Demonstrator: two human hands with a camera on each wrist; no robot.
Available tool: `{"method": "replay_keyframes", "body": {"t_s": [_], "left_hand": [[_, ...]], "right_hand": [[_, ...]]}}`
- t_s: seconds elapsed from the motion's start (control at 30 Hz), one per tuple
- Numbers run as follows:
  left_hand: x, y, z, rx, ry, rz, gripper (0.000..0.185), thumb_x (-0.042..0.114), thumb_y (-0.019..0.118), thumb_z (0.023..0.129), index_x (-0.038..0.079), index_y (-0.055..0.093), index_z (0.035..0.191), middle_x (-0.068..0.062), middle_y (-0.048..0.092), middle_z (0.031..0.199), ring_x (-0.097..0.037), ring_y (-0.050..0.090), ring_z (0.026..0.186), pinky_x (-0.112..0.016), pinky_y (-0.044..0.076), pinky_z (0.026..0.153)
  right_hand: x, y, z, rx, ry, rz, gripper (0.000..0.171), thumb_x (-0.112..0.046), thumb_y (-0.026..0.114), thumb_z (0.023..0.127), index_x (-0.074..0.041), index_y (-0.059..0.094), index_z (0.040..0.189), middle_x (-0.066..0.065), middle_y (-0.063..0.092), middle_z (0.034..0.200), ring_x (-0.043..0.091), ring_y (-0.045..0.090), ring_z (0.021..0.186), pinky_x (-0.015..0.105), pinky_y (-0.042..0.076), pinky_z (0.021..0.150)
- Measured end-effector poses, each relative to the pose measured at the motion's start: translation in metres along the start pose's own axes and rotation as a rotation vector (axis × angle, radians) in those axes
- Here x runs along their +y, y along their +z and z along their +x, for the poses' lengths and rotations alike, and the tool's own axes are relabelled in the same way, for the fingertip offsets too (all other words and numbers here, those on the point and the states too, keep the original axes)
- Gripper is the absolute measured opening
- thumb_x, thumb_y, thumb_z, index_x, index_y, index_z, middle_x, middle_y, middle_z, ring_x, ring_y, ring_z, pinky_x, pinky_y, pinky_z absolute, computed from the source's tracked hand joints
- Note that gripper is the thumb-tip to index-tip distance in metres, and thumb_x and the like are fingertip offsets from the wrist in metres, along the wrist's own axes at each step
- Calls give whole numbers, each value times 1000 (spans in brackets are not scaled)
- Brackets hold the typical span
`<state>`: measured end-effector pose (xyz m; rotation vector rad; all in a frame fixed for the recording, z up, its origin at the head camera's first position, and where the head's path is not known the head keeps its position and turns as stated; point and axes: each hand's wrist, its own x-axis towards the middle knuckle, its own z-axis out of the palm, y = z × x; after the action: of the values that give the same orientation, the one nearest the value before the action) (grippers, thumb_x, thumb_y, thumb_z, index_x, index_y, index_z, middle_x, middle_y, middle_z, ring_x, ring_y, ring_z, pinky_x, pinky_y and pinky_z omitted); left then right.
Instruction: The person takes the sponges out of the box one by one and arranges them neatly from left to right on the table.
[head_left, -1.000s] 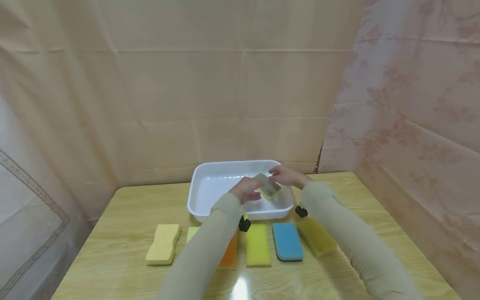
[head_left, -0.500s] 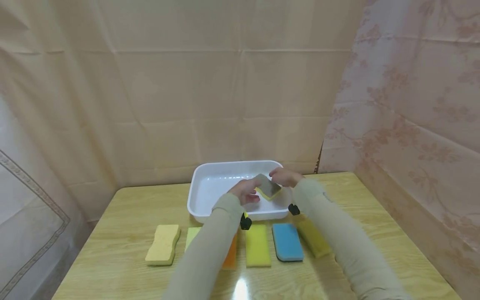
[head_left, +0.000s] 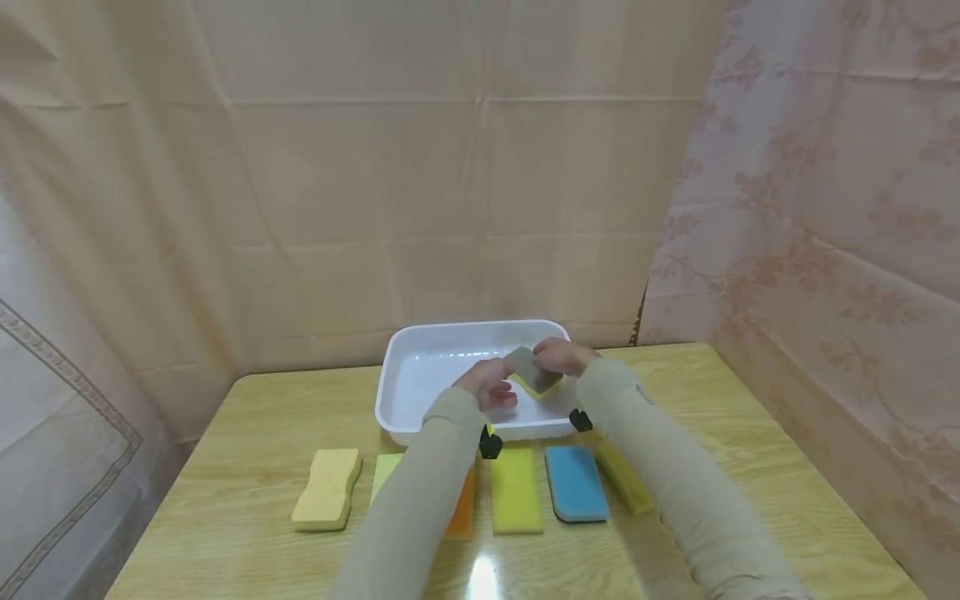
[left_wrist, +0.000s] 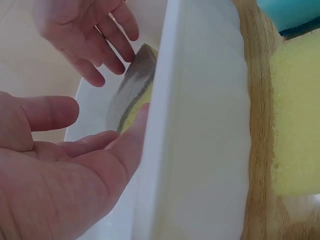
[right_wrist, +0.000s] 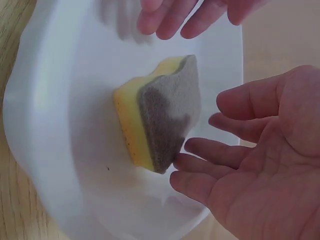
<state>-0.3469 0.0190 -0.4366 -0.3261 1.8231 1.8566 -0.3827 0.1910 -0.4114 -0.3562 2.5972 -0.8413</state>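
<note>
Loosening since before, hands [head_left: 525,371] now open, sponge [right_wrist: 160,112] inside tray [head_left: 420,392]

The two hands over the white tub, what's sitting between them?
A yellow sponge with a grey scouring face lies between the left hand and right hand, inside the white tub; the right wrist view shows it best.

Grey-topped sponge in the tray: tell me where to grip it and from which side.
Pinch the sponge across its two long sides, coming from above. It lies in the white tray with the grey pad up and the yellow foam edge exposed, and both hands sit open on either side of it, so the flanks look free.
</note>
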Motion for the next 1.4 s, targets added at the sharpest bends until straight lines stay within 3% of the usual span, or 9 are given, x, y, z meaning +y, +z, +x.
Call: {"method": "replay_keyframes", "body": {"t_s": [0.13,0.23,0.4,0.6,0.77,0.93,1.1,1.23,1.4], "left_hand": [[-2,-2,1,0,-3,-2,48,14,54,99,-3,46,143,-33,48,140,-40,61,118,-41,54,97],[-4,-3,1,-3,-11,-14,49,13,51,99,-4,45,144,-34,47,140,-41,61,117,-41,54,98],[-5,-5,2,-18,-3,-9,51,26,58,98,-3,52,139,-30,52,135,-38,63,111,-43,53,99],[-6,-10,4,-7,-6,2,49,27,61,98,0,54,138,-28,52,131,-35,64,106,-40,55,96],[-6,-12,5,-18,-28,31,41,15,53,99,0,55,138,-26,56,128,-34,63,111,-36,55,95],[-7,-16,3,-22,-7,100,38,11,52,98,-4,58,133,-25,59,126,-34,61,113,-40,52,100],[-5,-20,-6,-20,-5,267,37,10,52,96,-4,60,129,-25,63,117,-35,65,106,-42,55,95],[0,-22,-18,1,-23,531,34,12,56,91,0,65,122,-20,69,105,-32,69,95,-40,57,84],[4,-23,-27,-3,-19,704,29,11,61,89,-2,69,113,-18,71,106,-32,69,98,-37,56,79]], "right_hand": [[-1,0,-2,16,6,1,13,-9,52,89,0,61,89,9,58,88,23,55,85,29,43,77],[-4,3,-2,24,-7,-22,15,-9,51,88,2,63,90,9,58,85,19,53,80,27,43,73],[-6,7,3,-4,-39,-25,18,-8,51,91,4,64,93,12,61,86,20,53,80,29,43,72],[-9,10,3,-42,66,75,15,-10,56,94,4,61,97,10,57,88,24,57,88,43,57,84],[-6,14,4,-61,147,141,14,-10,58,93,3,60,97,8,54,86,23,55,83,41,58,83],[-6,18,1,-87,184,222,20,-7,61,89,7,63,105,13,61,96,22,58,74,36,59,74],[-9,23,-4,-108,217,229,26,-11,61,93,7,64,112,15,65,103,22,63,71,33,59,69],[-13,29,-8,-133,264,168,27,-16,60,98,4,63,115,16,69,101,26,68,75,37,60,73],[-18,32,-10,-143,308,147,28,-19,62,100,2,61,118,16,68,100,29,71,81,40,61,78]]}}
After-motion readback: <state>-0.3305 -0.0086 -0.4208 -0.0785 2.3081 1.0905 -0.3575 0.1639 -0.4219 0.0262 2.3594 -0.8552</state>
